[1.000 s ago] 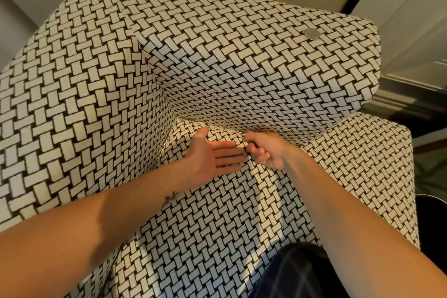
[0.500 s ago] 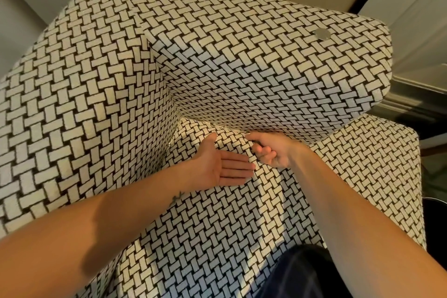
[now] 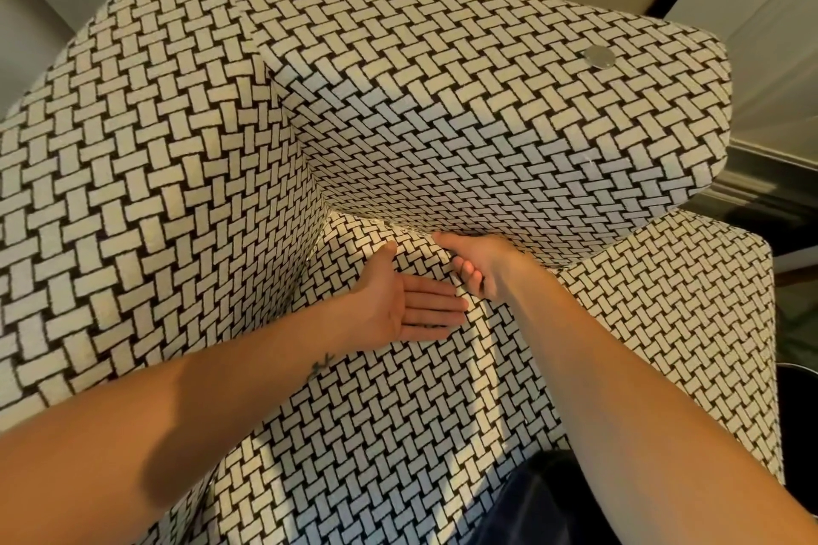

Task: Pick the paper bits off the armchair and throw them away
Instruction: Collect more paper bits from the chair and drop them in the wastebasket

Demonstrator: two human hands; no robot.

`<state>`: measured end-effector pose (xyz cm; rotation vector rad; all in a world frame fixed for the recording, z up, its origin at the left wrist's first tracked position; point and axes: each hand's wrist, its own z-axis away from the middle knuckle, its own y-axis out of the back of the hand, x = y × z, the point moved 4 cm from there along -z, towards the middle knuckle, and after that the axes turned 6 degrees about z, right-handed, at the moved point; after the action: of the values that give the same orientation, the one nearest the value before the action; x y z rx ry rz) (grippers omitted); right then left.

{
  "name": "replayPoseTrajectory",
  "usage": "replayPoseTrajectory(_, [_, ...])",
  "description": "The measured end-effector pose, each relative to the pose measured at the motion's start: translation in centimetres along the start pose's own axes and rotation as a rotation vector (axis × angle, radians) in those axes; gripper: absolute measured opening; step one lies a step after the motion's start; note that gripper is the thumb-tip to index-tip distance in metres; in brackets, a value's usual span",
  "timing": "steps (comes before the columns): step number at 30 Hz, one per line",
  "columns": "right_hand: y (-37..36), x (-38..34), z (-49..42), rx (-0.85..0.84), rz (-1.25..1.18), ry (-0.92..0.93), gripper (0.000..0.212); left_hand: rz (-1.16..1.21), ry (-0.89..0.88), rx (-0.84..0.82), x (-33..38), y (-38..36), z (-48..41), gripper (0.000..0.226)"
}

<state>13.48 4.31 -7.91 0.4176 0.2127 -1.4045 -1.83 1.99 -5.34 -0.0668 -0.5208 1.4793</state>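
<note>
The armchair (image 3: 186,172) is covered in a black-and-cream woven pattern and fills most of the head view. My left hand (image 3: 398,305) lies palm up and open on the seat (image 3: 376,434), fingers pointing right, and I see nothing on the palm. My right hand (image 3: 482,265) is just right of it, at the crease where the seat meets the padded side. Its forefinger reaches into the crease and the other fingers are curled under. A thin pale sliver (image 3: 389,226) shows in the crease by my left thumb; it may be a paper bit. Whatever is under my right fingers is hidden.
A round metal button (image 3: 598,56) sits on top of the padded part at the far right. A dark round container (image 3: 796,411) stands on the floor beyond the chair's right edge. My dark clothing (image 3: 531,509) shows at the bottom. Walls close in behind.
My right hand has moved from my left fingertips up into the crease. My left hand has stayed open on the seat, and my view has moved slightly closer.
</note>
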Motion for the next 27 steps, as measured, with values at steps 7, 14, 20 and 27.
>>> replayPoseTrajectory(7, [0.0, 0.7, -0.8, 0.012, -0.215, 0.044, 0.035, -0.009, -0.013, 0.02, -0.1, 0.0, 0.1, 0.101])
replayPoseTrajectory(14, [0.3, 1.1, -1.1, -0.019, -0.288, 0.108, 0.021, 0.004, -0.018, 0.029, -0.2, 0.1, -0.2, 0.097])
replayPoseTrajectory(20, [-0.2, 0.4, -1.0, 0.0, -0.139, 0.059, 0.027, 0.008, -0.022, 0.02, -0.2, 0.2, -0.3, 0.095])
replayPoseTrajectory(27, [-0.1, 0.4, -0.5, 0.039, -0.176, 0.024, 0.033, -0.009, -0.027, 0.015, -0.2, 0.1, -0.3, 0.096])
